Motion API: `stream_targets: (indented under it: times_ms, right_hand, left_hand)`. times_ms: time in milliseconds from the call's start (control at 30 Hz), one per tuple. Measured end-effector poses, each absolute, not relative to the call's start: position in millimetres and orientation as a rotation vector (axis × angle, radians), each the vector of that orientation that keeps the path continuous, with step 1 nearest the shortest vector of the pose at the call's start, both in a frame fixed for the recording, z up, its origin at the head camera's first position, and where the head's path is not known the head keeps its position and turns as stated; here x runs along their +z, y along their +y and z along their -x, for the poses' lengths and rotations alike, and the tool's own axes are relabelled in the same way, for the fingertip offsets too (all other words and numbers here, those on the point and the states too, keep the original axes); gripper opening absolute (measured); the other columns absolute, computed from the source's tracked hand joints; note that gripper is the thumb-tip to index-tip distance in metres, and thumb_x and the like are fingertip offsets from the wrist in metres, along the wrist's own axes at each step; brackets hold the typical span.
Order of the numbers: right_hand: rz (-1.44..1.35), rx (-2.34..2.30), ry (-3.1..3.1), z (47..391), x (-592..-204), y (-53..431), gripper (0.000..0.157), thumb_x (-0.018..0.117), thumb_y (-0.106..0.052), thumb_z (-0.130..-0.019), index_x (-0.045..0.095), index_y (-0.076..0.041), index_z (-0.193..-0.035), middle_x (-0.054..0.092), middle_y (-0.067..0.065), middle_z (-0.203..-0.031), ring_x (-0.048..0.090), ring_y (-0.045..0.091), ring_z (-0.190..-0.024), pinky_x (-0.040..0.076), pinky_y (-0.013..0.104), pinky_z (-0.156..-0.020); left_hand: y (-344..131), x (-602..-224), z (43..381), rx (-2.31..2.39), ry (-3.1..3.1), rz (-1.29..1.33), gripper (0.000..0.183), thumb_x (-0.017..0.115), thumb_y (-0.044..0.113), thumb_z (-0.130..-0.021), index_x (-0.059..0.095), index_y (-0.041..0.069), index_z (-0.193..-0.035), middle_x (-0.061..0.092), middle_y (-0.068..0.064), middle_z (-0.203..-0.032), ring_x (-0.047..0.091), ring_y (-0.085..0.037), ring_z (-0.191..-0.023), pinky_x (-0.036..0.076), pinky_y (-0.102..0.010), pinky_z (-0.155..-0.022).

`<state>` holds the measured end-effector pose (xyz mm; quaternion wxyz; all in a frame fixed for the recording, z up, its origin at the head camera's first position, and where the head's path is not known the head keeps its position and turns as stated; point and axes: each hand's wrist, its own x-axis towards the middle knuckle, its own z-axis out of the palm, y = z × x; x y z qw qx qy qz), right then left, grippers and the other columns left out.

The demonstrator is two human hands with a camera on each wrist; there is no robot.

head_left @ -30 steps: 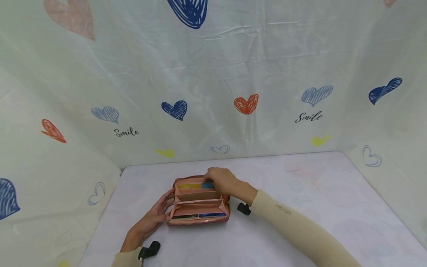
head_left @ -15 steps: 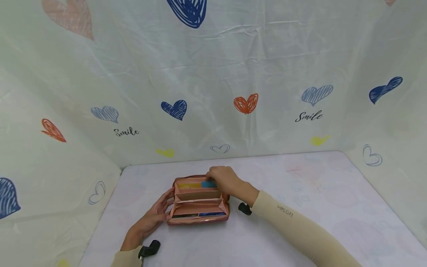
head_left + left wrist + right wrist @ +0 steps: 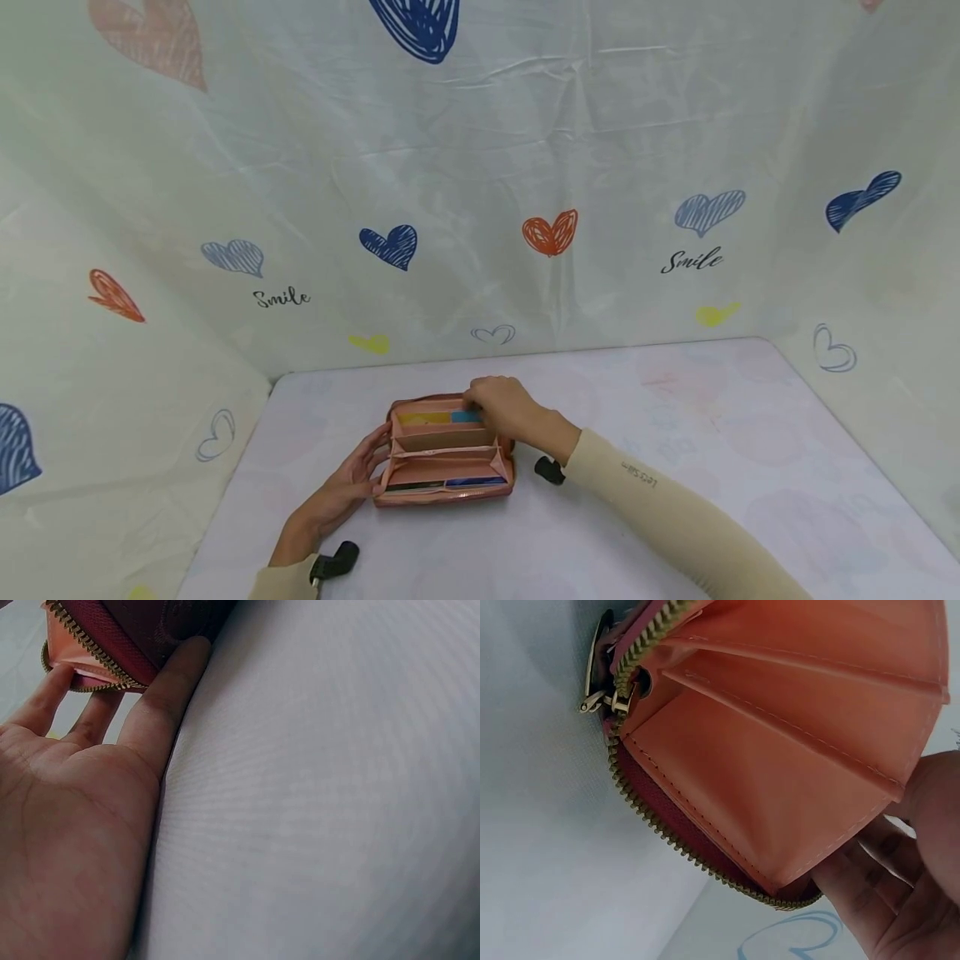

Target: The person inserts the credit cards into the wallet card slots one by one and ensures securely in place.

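Observation:
A pink zip-around wallet (image 3: 450, 442) lies spread wide on the table, its gold-toothed zipper undone. My left hand (image 3: 332, 497) holds its left side, thumb at the front corner and fingers along the edge; the left wrist view shows that thumb (image 3: 176, 679) against the dark red outer cover. At the back right, my right hand (image 3: 513, 408) pinches a light blue card (image 3: 463, 417) in the rear pocket. Beside that card sits a yellow one (image 3: 425, 418). The right wrist view shows the folded gusset (image 3: 727, 765), with the right fingers (image 3: 855, 892) behind it; the card is hidden there.
In the wallet's front pocket sit a dark card (image 3: 415, 486) and a dark blue card (image 3: 475, 482). A white table (image 3: 637, 517) spreads around it, backed by a pale curtain (image 3: 465, 292) printed with hearts. Black wrist cameras (image 3: 335, 562) are worn near both hands.
The light blue card rose slightly with my right hand, then sank a little lower into the rear pocket. My left hand and the wallet have stayed put.

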<state>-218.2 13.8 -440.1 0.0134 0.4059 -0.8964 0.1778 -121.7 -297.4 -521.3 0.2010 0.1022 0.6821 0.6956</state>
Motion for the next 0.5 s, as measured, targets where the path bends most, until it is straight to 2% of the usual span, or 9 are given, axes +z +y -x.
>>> stream_targets:
  times_ms: [500]
  right_hand:
    - [-1.290, 0.742, -2.800, 212.7, -441.6, 26.8, 0.019, 0.068, -0.002, -0.099, 0.077, -0.004, -0.116, 0.079, 0.006, -0.108, 0.074, 0.019, -0.096, 0.059, 0.039, -0.089]
  left_hand:
    - [-295.4, -518.9, 121.0, 1.933, 1.908, -0.245, 0.098, 0.069, 0.004, -0.095, 0.005, 0.006, -0.170, 0.004, -0.020, -0.172, 0.043, 0.004, -0.135, 0.043, -0.020, -0.107]
